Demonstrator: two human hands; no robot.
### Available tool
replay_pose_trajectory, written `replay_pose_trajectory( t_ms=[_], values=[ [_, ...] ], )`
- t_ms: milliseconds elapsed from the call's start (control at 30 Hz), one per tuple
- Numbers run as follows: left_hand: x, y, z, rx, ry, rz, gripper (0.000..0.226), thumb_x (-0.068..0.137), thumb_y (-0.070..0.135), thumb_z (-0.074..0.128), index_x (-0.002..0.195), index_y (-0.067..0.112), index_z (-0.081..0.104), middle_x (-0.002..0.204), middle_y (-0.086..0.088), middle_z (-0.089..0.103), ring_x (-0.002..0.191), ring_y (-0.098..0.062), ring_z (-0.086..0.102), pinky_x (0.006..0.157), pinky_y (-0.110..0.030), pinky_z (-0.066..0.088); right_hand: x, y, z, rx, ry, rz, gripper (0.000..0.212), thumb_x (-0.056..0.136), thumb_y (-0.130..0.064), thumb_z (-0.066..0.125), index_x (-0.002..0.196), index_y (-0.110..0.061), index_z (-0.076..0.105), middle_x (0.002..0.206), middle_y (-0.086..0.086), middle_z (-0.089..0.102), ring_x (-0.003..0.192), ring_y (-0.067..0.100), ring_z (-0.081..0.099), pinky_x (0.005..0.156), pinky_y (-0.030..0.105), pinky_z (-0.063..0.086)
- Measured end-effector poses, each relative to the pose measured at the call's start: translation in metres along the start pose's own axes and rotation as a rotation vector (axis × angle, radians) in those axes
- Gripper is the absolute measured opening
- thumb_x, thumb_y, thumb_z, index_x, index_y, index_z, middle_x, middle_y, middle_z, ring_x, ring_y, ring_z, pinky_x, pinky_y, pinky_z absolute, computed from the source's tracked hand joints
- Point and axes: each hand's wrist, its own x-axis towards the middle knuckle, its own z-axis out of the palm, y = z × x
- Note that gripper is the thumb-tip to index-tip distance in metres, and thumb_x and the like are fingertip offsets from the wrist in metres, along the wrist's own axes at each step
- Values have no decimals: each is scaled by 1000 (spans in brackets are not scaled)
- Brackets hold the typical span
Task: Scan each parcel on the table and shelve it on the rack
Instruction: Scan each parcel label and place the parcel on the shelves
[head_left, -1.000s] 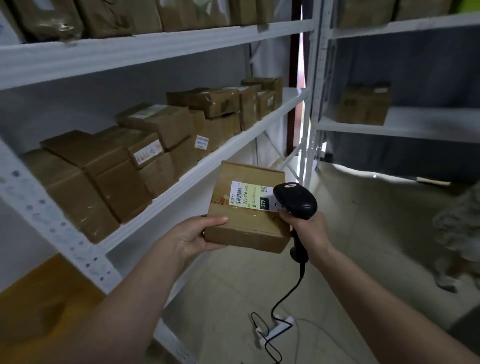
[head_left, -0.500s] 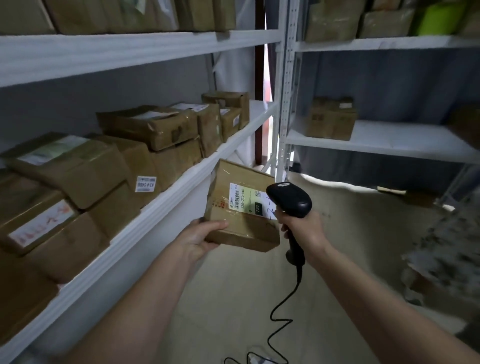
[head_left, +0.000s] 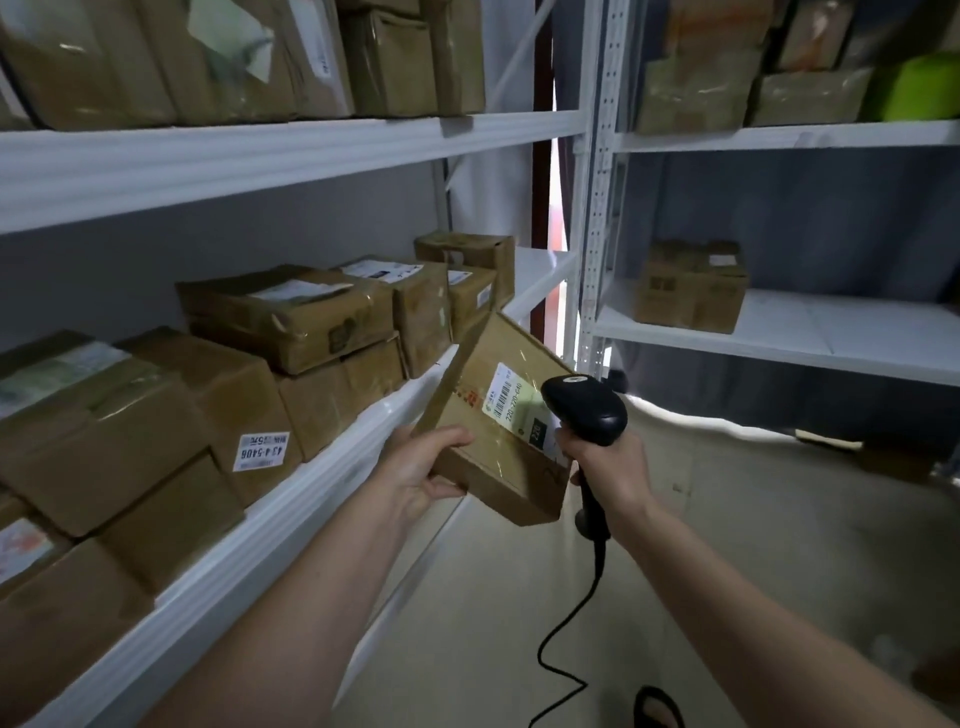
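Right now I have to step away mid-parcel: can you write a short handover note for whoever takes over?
Left hand: grips the near-left corner of the cardboard parcel, tilted, label up, in the air beside the middle shelf.
Right hand: grips the corded barcode scanner, its head over the parcel's white label.
Done: many taped boxes already sit on that shelf.
Left: whether this one has scanned does not show; then shelve it. The table is out of view.

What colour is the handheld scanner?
Black: the scanner, gripped in the right hand, shows clearly in the head view.
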Motion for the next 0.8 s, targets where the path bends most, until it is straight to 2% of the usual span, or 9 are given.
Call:
replay_pose_trajectory(
  t_ms=[133,233,300,400,467,533,600,667,800],
  values=[
    [47,16,34,46,122,125,59,72,4,80,121,14,50,107,-7,66,96,-20,66,66,-40,61,64,3,2,21,-18,-25,25,85,-1,68,86,-25,62,88,5,67,74,15,58,61,26,47],
    [96,31,75,17,185,199,62,70,6,82,118,22,46,104,-2,63,89,-16,65,57,-30,58,129,5,-1,13,-20,-41,21,85,-6,71,100,-18,66,94,10,68,85,23,61,76,41,52],
    [133,42,106,8,210,244,64,69,7,84,117,24,46,105,-2,63,90,-17,65,56,-27,57,179,5,-5,29,-9,-37,25,84,-9,73,108,-11,67,92,12,68,88,28,61,80,45,52],
    [191,61,155,-38,246,301,73,67,7,86,124,26,46,109,0,62,96,-18,64,61,-28,60,255,1,-13,49,9,-23,24,82,-9,75,105,-8,68,84,8,66,83,26,62,74,39,53],
    [229,76,188,-40,302,355,77,65,8,87,127,28,45,110,4,60,100,-17,62,79,-36,60,304,-6,-17,64,-4,-18,21,80,-6,75,100,-7,68,76,6,65,73,22,62,57,27,53],
    [265,94,221,-14,371,419,81,64,10,87,127,33,42,108,10,54,98,-11,58,86,-34,57,352,-14,-21,80,-9,-5,17,77,-3,75,91,-11,69,68,4,63,63,21,59,42,17,45],
    [299,115,250,10,430,481,81,64,10,86,121,37,36,107,11,49,90,-1,51,76,-21,51,397,-20,-21,96,-9,4,20,76,-2,74,84,-19,67,72,6,66,62,21,60,42,17,45],
    [330,132,274,20,502,507,82,62,9,85,115,36,30,112,7,46,85,1,48,64,-8,42,437,-24,-20,105,-28,21,20,77,-2,72,85,-19,68,76,7,68,58,17,63,48,22,49],
    [387,139,302,17,667,534,81,57,5,89,109,27,32,118,2,38,98,-11,47,62,-1,34,497,-25,-8,136,-103,55,17,77,-11,77,92,-18,73,69,-1,69,48,14,64,46,22,50]
  ],
)
